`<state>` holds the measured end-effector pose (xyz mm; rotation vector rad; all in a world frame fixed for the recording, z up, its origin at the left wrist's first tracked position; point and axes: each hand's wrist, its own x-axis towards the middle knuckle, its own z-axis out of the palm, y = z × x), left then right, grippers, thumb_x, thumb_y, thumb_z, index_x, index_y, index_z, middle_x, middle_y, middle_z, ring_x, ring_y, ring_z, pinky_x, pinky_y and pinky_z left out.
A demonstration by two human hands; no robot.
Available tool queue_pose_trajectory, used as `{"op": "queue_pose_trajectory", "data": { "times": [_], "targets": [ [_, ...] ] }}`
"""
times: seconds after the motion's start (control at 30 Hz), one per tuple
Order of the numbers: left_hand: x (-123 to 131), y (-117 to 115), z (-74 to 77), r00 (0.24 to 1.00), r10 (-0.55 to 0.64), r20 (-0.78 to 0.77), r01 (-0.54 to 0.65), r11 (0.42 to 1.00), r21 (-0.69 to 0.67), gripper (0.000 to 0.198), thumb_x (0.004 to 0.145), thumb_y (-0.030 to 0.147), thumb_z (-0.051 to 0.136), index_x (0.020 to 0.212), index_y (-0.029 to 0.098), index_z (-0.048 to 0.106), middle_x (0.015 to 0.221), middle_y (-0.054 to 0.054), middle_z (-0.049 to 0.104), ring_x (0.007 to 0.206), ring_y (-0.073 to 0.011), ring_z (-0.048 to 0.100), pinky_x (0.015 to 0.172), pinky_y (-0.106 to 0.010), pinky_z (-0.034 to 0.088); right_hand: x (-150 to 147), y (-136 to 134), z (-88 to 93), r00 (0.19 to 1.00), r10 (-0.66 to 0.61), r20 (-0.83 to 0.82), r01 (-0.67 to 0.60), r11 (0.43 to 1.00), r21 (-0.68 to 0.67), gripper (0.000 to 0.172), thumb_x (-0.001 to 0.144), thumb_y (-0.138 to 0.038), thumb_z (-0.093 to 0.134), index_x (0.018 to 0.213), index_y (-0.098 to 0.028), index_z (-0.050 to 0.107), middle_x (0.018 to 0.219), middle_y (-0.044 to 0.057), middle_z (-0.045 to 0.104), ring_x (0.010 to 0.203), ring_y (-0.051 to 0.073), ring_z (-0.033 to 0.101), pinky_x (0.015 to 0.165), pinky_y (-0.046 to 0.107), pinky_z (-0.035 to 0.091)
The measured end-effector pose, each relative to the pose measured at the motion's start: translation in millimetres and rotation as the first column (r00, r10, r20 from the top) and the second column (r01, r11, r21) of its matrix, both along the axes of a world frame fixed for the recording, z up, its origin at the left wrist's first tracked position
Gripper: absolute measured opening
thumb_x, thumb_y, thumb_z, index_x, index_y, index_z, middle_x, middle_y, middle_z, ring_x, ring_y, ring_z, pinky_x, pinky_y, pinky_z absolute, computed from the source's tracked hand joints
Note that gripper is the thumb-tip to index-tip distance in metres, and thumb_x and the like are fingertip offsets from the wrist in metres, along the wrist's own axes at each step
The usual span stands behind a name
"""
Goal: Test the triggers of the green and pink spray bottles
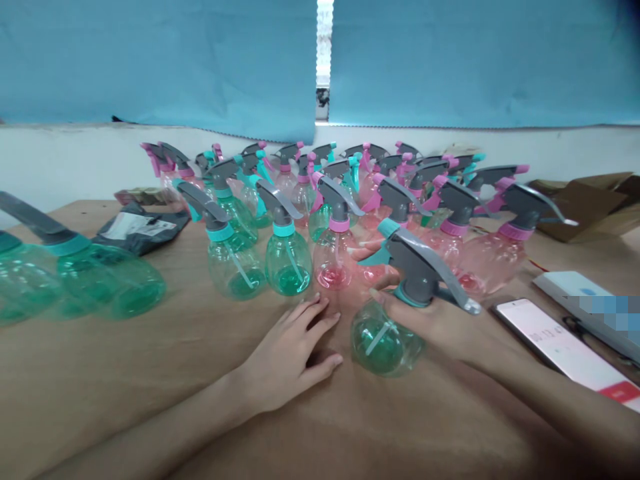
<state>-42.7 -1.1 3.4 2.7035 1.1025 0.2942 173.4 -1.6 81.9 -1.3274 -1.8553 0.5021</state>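
My right hand (415, 313) is wrapped round the neck of a green spray bottle (383, 343) with a grey and teal trigger head. That bottle tilts a little near the table's middle, a white dip tube visible inside. Flat on the wooden table, my left hand (295, 350) rests with its fingers stretched out, holding nothing, just left of the held bottle. Beyond it stand a green spray bottle (289, 263) and a pink spray bottle (334, 257), both upright. Another green spray bottle (235, 267) is beside them on the left.
Several more pink and green spray bottles crowd the back. Large green bottles (110, 283) stand at the left, near a dark plastic packet (143, 230). On the right lie a phone (560, 343), a white box (575, 287) and an open cardboard box (580, 203). Blue cloth (160, 60) hangs behind.
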Motion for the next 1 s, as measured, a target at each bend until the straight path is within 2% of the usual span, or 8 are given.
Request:
{"op": "queue_pose_trajectory", "data": {
  "times": [0.17, 0.3, 0.43, 0.53, 0.63, 0.77, 0.87, 1.0],
  "targets": [
    [0.5, 0.0, 0.4, 1.000, -0.001, -0.014, 0.001, 1.000, 0.004, 0.055, 0.094, 0.049, 0.048, 0.137, 0.016, 0.045, 0.147, -0.013, 0.037, 0.138, -0.0288, 0.028, 0.110, -0.048, 0.028, -1.7, -1.6, 3.2, 0.997, 0.048, -0.056, -0.046, 0.998, 0.035, 0.010, 0.071, -0.028, 0.051, 0.066, -0.027, 0.059, 0.062, -0.001, 0.068, 0.067, 0.020, 0.068, 0.062, 0.032, 0.056],
    [0.8, -0.6, 0.7, 1.000, -0.002, -0.022, 0.002, 1.000, 0.006, 0.056, 0.094, 0.049, 0.048, 0.137, 0.015, 0.045, 0.147, -0.014, 0.037, 0.138, -0.0287, 0.028, 0.110, -0.048, 0.028, -1.7, -2.9, 3.4, 0.995, 0.061, -0.079, -0.061, 0.998, -0.003, 0.009, 0.069, -0.024, 0.050, 0.062, -0.025, 0.056, 0.066, 0.000, 0.068, 0.065, 0.018, 0.066, 0.059, 0.029, 0.054],
    [0.0, -0.7, -0.4, 1.000, -0.009, -0.019, 0.010, 1.000, 0.017, 0.055, 0.094, 0.048, 0.048, 0.138, 0.016, 0.044, 0.148, -0.013, 0.036, 0.138, -0.0288, 0.028, 0.109, -0.048, 0.029, 1.5, -1.3, -3.2, 0.994, 0.057, -0.092, -0.063, 0.996, -0.065, 0.011, 0.067, -0.020, 0.048, 0.072, -0.024, 0.058, 0.068, -0.001, 0.065, 0.059, 0.016, 0.062, 0.054, 0.027, 0.051],
    [-0.7, -0.3, -1.3, 1.000, -0.004, -0.015, 0.004, 1.000, 0.017, 0.054, 0.093, 0.048, 0.048, 0.137, 0.016, 0.045, 0.147, -0.013, 0.037, 0.137, -0.0292, 0.029, 0.109, -0.048, 0.030, 2.7, 0.1, -5.6, 0.988, 0.079, -0.133, -0.086, 0.995, -0.051, 0.014, 0.065, -0.018, 0.050, 0.076, -0.024, 0.056, 0.068, -0.002, 0.064, 0.057, 0.014, 0.060, 0.052, 0.026, 0.050],
    [-0.8, -0.1, -1.9, 1.000, -0.003, -0.013, 0.003, 1.000, 0.021, 0.054, 0.093, 0.047, 0.049, 0.137, 0.016, 0.046, 0.147, -0.013, 0.038, 0.137, -0.0296, 0.030, 0.109, -0.048, 0.030, 1.2, -0.9, -1.0, 0.982, 0.107, -0.157, -0.113, 0.993, -0.029, 0.010, 0.065, -0.020, 0.050, 0.074, -0.025, 0.054, 0.066, -0.002, 0.063, 0.058, 0.015, 0.061, 0.056, 0.028, 0.051],
    [-0.2, 0.2, -1.8, 1.000, -0.002, -0.011, 0.002, 1.000, 0.030, 0.053, 0.093, 0.046, 0.050, 0.137, 0.018, 0.045, 0.146, -0.012, 0.039, 0.137, -0.0290, 0.030, 0.108, -0.048, 0.030, -0.1, -4.9, 5.1, 0.983, 0.078, -0.167, -0.084, 0.996, -0.033, 0.006, 0.067, -0.025, 0.051, 0.072, -0.025, 0.053, 0.070, 0.000, 0.065, 0.062, 0.018, 0.065, 0.057, 0.030, 0.053],
    [0.5, 0.1, -0.9, 1.000, 0.000, -0.022, 0.000, 1.000, 0.028, 0.052, 0.093, 0.045, 0.050, 0.137, 0.016, 0.045, 0.147, -0.013, 0.038, 0.137, -0.0292, 0.029, 0.109, -0.048, 0.029, 2.2, -6.6, 2.8, 0.979, 0.101, -0.177, -0.108, 0.994, -0.034, 0.005, 0.067, -0.024, 0.052, 0.071, -0.026, 0.054, 0.066, 0.000, 0.065, 0.061, 0.018, 0.066, 0.056, 0.030, 0.053],
    [0.8, 0.7, 0.1, 0.999, 0.003, -0.033, -0.002, 1.000, 0.025, 0.053, 0.093, 0.045, 0.050, 0.137, 0.015, 0.046, 0.146, -0.014, 0.038, 0.136, -0.0297, 0.031, 0.109, -0.048, 0.030, 3.4, -5.9, 0.4, 0.985, 0.106, -0.134, -0.108, 0.994, -0.002, 0.003, 0.067, -0.024, 0.051, 0.066, -0.025, 0.054, 0.072, 0.002, 0.067, 0.060, 0.018, 0.063, 0.053, 0.031, 0.051]
  ]
}}
